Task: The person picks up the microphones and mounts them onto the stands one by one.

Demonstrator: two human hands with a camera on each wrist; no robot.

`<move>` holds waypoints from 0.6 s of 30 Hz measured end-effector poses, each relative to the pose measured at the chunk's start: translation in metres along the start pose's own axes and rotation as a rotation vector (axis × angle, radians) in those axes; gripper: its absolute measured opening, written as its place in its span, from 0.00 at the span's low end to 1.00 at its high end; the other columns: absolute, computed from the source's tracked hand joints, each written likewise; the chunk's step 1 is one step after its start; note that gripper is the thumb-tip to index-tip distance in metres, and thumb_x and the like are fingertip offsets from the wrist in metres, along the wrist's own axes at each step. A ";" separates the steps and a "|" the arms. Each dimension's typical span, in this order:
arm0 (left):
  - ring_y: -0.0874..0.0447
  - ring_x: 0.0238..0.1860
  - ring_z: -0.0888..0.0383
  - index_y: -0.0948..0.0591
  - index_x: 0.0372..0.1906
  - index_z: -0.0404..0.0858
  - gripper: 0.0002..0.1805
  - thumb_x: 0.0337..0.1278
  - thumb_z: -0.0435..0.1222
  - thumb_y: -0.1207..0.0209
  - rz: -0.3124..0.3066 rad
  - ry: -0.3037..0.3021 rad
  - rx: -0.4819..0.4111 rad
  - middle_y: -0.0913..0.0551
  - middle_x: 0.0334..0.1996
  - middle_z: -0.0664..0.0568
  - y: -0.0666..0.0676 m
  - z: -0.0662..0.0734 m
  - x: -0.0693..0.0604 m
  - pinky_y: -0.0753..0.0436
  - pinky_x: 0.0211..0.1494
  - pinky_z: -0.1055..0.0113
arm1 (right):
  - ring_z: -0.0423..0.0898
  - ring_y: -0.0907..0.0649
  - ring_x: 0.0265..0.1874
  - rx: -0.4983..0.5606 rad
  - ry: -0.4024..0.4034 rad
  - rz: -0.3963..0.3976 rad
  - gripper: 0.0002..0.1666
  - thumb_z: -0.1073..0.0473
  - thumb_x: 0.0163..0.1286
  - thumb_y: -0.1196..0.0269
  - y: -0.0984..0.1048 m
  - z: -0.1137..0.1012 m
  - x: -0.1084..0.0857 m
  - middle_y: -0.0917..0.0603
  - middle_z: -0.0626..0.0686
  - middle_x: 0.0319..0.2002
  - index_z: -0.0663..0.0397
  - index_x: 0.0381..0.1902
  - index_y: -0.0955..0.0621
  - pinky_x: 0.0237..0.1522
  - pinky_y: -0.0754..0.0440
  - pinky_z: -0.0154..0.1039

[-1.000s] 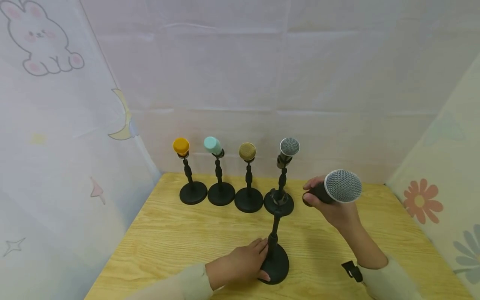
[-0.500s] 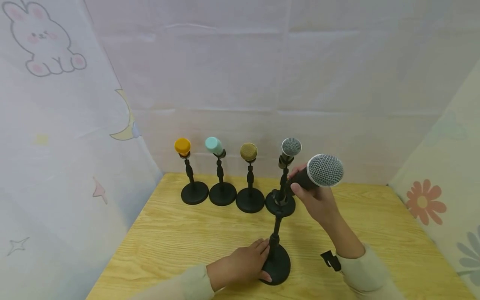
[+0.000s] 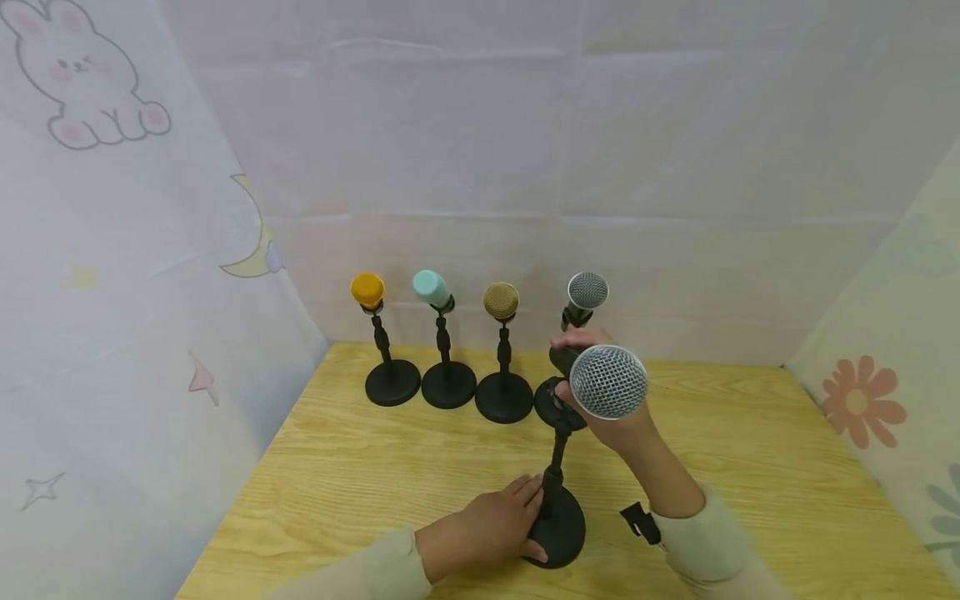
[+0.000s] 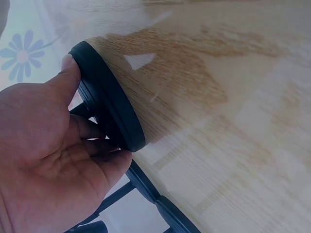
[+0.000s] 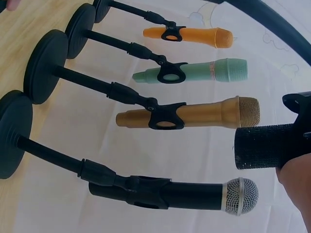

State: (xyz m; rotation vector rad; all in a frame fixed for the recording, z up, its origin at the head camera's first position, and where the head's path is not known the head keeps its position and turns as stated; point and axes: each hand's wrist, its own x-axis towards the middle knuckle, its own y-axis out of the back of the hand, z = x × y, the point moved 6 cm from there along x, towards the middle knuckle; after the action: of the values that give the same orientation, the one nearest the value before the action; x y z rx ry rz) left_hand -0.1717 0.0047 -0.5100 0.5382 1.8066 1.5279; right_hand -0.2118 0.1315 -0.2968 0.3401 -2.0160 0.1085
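My left hand [image 3: 487, 529] grips the round black base of the front microphone stand [image 3: 564, 533], which stands upright on the table. In the left wrist view, its thumb and fingers hold opposite edges of that base [image 4: 109, 99]. My right hand [image 3: 626, 429] holds a black microphone [image 3: 609, 382] with a silver mesh head, above the front stand's top. The right wrist view has the microphone's black handle end [image 5: 265, 147] beside the stand's black clip [image 5: 299, 111]. Whether the handle sits inside the clip I cannot tell; in the head view my hand and the microphone cover that clip.
Behind stand several black stands in a row, bearing an orange microphone [image 3: 367, 290], a mint green microphone [image 3: 431, 287], a gold microphone [image 3: 501, 300] and a black microphone with silver mesh [image 3: 588, 290]. A black bracket [image 3: 641, 523] sits by my right sleeve. Printed cloth [image 3: 450, 150] hangs behind the wooden table [image 3: 360, 492].
My right hand has moved left with the microphone, from right of the front stand to over its top. The left hand stays on the stand's base.
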 end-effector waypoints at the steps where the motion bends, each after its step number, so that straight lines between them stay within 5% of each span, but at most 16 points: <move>1: 0.43 0.78 0.60 0.34 0.77 0.43 0.47 0.63 0.69 0.53 0.001 0.002 0.004 0.41 0.79 0.54 0.000 0.000 0.000 0.25 0.65 0.73 | 0.48 0.21 0.60 -0.018 0.008 -0.004 0.31 0.56 0.64 0.26 -0.001 0.001 0.000 0.17 0.50 0.55 0.71 0.56 0.24 0.74 0.36 0.44; 10: 0.43 0.78 0.60 0.34 0.77 0.44 0.46 0.63 0.69 0.52 -0.021 0.013 0.007 0.42 0.79 0.56 0.001 0.000 0.002 0.28 0.68 0.72 | 0.46 0.23 0.58 -0.205 0.078 -0.002 0.35 0.50 0.68 0.29 -0.012 0.001 -0.004 0.18 0.50 0.55 0.76 0.55 0.26 0.69 0.31 0.39; 18: 0.43 0.78 0.60 0.34 0.77 0.44 0.46 0.64 0.68 0.52 -0.019 0.002 0.002 0.42 0.79 0.55 0.004 0.000 0.000 0.29 0.69 0.72 | 0.45 0.19 0.48 -0.240 0.158 0.150 0.27 0.55 0.69 0.30 -0.017 0.003 -0.004 0.18 0.57 0.42 0.78 0.45 0.26 0.60 0.24 0.38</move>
State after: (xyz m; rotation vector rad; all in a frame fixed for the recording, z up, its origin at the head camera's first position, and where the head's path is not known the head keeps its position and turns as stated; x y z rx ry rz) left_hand -0.1718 0.0057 -0.5056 0.5193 1.8103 1.5150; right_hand -0.2082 0.1153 -0.3029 0.0266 -1.8720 -0.0130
